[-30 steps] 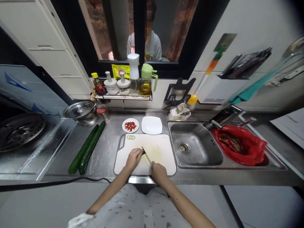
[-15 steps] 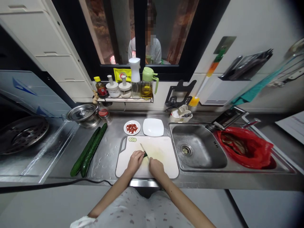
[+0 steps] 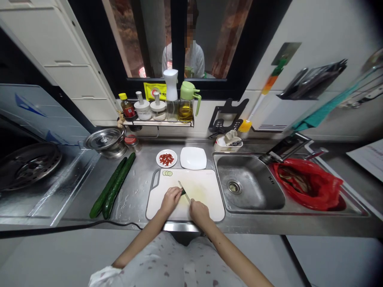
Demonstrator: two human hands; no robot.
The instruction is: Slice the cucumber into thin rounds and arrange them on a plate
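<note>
My right hand is closed round the handle of a knife, whose narrow blade slants up and left over the white cutting board. With curled fingers, my left hand grips a short piece of cucumber right beside the blade; most of the piece is hidden by the fingers. A few thin cucumber slices lie overlapped at the board's upper left corner. Beyond the board stand a small plate of chopped red pieces and a white square plate.
Two long cucumbers lie on the counter to the left, near a lidded steel pot. A sink is on the right, with a red plastic bag beyond it. Bottles and jars, including an oil pot, line a low shelf.
The knife blade and my right hand have shifted slightly right, away from the cucumber piece. My left hand keeps its grip. The whole view has tilted a little.
</note>
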